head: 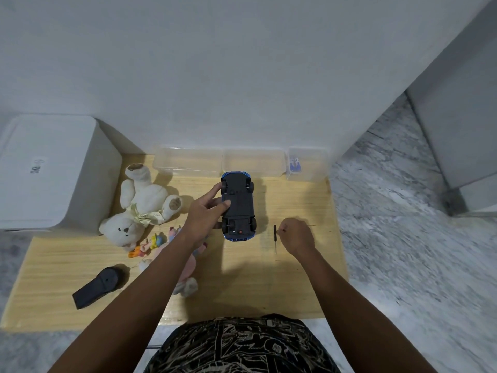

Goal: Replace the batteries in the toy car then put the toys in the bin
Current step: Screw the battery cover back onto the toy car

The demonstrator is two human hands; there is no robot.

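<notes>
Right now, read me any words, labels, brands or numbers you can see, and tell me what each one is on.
Nothing here can be read for certain.
White bin: a sticker with dark print, too small and blurred to read.
Teddy bear: its ribbon carries script lettering, too blurred to quote.
Small clear container: a blue and white item inside, no legible text.
Toy car underside: no readable marking.

Pale wood-grain counter (295,278) with matt finish, toy car (238,208) of glossy blue plastic with matt black underside, fuzzy white plush bear (139,208), clear smooth plastic boxes (252,162), marbled grey floor (403,224).
</notes>
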